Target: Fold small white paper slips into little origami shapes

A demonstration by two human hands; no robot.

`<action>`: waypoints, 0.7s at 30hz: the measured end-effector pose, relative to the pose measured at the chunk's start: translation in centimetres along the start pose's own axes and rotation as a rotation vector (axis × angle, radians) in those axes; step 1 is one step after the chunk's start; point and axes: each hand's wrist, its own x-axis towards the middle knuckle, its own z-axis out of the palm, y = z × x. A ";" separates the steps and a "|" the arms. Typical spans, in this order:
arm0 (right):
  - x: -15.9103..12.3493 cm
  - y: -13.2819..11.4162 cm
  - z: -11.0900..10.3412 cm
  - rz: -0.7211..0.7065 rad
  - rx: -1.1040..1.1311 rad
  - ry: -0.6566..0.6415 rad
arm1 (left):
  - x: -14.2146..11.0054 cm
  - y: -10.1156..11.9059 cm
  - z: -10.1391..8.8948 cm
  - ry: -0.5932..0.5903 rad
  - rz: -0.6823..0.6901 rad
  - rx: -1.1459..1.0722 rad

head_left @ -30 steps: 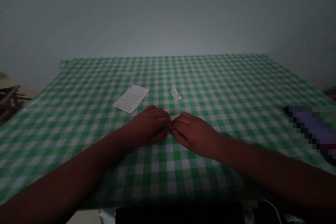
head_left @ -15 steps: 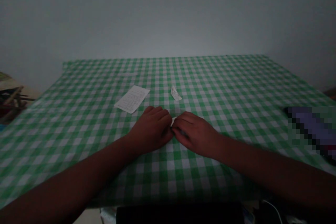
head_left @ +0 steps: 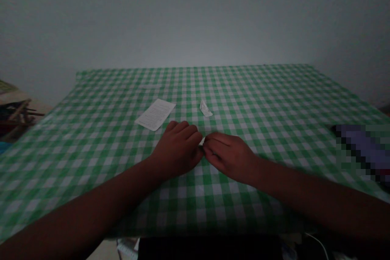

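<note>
My left hand (head_left: 179, 148) and my right hand (head_left: 230, 155) meet at the fingertips above the near half of the table. Both are closed, fingers curled and pinching. Between them shows a small sliver of a white piece of paper (head_left: 202, 141); most of it is hidden by my fingers. Beyond my left hand lies a printed sheet of paper (head_left: 156, 114), flat and slightly turned. A small folded paper piece (head_left: 205, 109) rests on the cloth just past the gap between my hands, partly standing up.
A green and white checked tablecloth (head_left: 258, 101) covers the table, which reaches a plain wall (head_left: 195, 16). At the right edge lies a dark flat object (head_left: 362, 146), blurred by pixels. Wooden pieces (head_left: 18, 113) stand beyond the left edge. A white cable (head_left: 318, 241) hangs below the front edge.
My left hand has turned slightly, its knuckles rising. Less of the white paper shows between the hands than a second ago. The view has shifted a little; the papers on the table stay put.
</note>
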 end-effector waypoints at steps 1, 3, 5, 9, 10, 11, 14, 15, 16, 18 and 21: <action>0.0 0.0 0.0 -0.004 0.007 0.004 | 0.0 -0.1 0.0 -0.004 -0.002 0.004; -0.1 0.1 -0.1 -0.011 0.017 0.016 | 0.1 -0.1 -0.1 -0.019 -0.006 0.010; -0.1 0.2 -0.1 -0.016 0.008 0.024 | 0.2 -0.1 -0.2 -0.040 -0.009 0.022; -0.3 0.4 -0.2 0.002 0.000 0.025 | 0.1 -0.7 -0.4 -0.084 -0.028 0.044; -0.3 0.5 -0.3 0.016 0.004 0.030 | 0.1 -1.0 -0.4 -0.094 -0.041 0.047; -0.4 0.6 -0.4 0.029 0.007 0.036 | 0.0 -1.5 -0.4 -0.111 -0.057 0.047; -0.5 0.8 -0.7 0.052 0.009 0.051 | -0.3 -2.9 -0.5 -0.117 -0.108 0.069; -0.5 0.9 -0.8 0.057 0.006 0.054 | -0.4 -3.2 -0.5 -0.103 -0.126 0.074; -0.5 1.0 -0.9 0.061 0.002 0.055 | -0.4 -3.4 -0.5 -0.084 -0.137 0.072; -0.5 1.0 -0.9 0.062 -0.010 0.056 | -0.3 -3.2 -0.5 -0.050 -0.129 0.040; -0.3 0.9 -0.6 0.049 -0.031 0.050 | -0.1 -2.0 -0.6 -0.003 -0.071 -0.029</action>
